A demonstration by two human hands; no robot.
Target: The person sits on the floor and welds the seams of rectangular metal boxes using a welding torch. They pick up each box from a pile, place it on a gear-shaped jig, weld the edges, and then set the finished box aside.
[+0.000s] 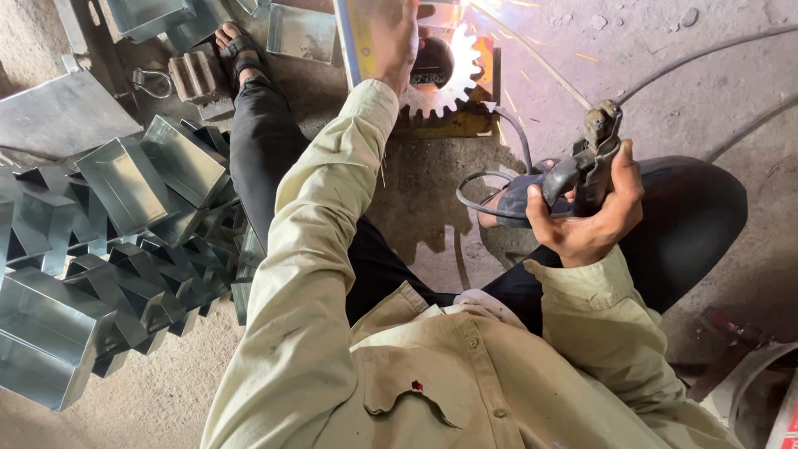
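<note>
Looking down from the head camera, a person in a pale beige shirt sits on a dusty concrete floor point(665, 58) with legs in dark trousers spread apart. The left hand point(395, 41) reaches out to twelve o'clock, palm down and fingers stretched flat on a metal strip point(349, 37) just beside a toothed gear wheel point(449, 79); it presses rather than grips. Bright sparks point(490, 12) flare at the gear's far edge. The gear lies on a yellowish metal plate point(453, 125). At two o'clock, the right hand point(586, 212) is curled tightly around the grey handle of a welding electrode holder point(586, 162), held upright, with a thin cable point(490, 179) looping from it. At nine o'clock lies a heap of shiny folded sheet-metal boxes point(116, 216). A sandalled foot point(237, 50) rests at eleven o'clock.
</note>
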